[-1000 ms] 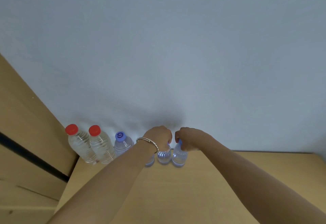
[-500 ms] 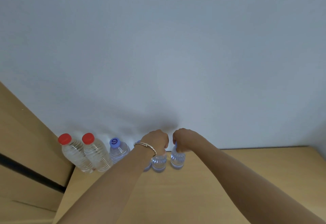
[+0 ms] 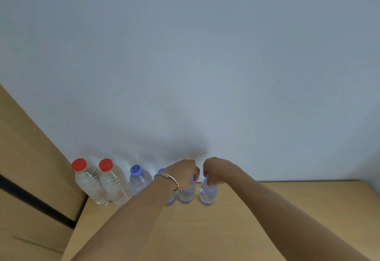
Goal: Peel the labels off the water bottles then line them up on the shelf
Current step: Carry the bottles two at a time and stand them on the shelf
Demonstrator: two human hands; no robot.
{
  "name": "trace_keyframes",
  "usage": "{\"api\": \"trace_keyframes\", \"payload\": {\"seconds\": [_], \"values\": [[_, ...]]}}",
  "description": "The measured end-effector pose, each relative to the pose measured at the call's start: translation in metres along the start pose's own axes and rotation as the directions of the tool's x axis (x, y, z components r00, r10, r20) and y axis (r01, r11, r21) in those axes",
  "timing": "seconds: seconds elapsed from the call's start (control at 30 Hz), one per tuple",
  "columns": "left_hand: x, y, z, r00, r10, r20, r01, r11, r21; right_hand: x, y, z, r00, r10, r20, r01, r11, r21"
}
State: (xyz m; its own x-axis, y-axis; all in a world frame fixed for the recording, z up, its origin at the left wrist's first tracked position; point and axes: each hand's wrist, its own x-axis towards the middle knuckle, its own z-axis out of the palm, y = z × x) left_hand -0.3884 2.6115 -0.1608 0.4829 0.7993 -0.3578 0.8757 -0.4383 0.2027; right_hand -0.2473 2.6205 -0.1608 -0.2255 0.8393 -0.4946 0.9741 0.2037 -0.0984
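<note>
– Along the back edge of the shelf (image 3: 205, 230), against the pale wall (image 3: 185, 75), how many bottles do you count?

– Six, all upright in one row. From the left: a first red-capped bottle (image 3: 90, 184) just beside the wooden side panel (image 3: 30, 157), a second red-capped bottle (image 3: 115, 184) touching it, then a blue-capped bottle (image 3: 139, 180) with a dark mark on its cap.

– And the fourth?

– A half-hidden bottle (image 3: 170, 200); the left forearm crosses in front of it, so only its cap edge and base show.

– Where are the hands?

– The left hand (image 3: 184, 171), with a thin bracelet (image 3: 167, 177) on its wrist, sits on top of the fifth bottle (image 3: 186, 195), fingers curled round the neck and cap. The right hand (image 3: 216, 170) grips the end bottle (image 3: 207, 196) the same way, fingers closed round its top.

– Do those two bottles touch?

– No, a narrow gap shows between them, and both bases rest on the shelf.
</note>
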Motion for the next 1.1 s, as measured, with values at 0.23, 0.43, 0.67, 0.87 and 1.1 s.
{"api": "trace_keyframes", "payload": {"seconds": [0.23,0.43,0.67,0.87,1.1], "values": [[0.002,0.004,-0.002,0.998,-0.070,0.002,0.070,0.996,-0.047,0.002,0.002,0.004,1.000,-0.002,-0.024,0.002,1.000,0.001],[0.002,0.009,0.002,0.992,-0.119,-0.032,0.117,0.991,-0.070,0.002,0.002,0.005,0.999,0.017,-0.034,-0.017,1.000,0.017],[0.004,0.007,0.008,0.992,-0.125,-0.035,0.123,0.990,-0.068,0.001,0.001,0.004,0.998,0.058,-0.033,-0.057,0.998,0.029],[0.007,0.003,0.015,0.993,-0.096,-0.063,0.093,0.995,-0.049,-0.001,0.001,0.005,0.995,0.092,-0.026,-0.092,0.995,0.029],[0.007,-0.002,0.014,0.997,-0.046,-0.070,0.044,0.999,-0.028,-0.012,-0.005,0.001,0.994,0.091,-0.063,-0.088,0.995,0.047]]}}
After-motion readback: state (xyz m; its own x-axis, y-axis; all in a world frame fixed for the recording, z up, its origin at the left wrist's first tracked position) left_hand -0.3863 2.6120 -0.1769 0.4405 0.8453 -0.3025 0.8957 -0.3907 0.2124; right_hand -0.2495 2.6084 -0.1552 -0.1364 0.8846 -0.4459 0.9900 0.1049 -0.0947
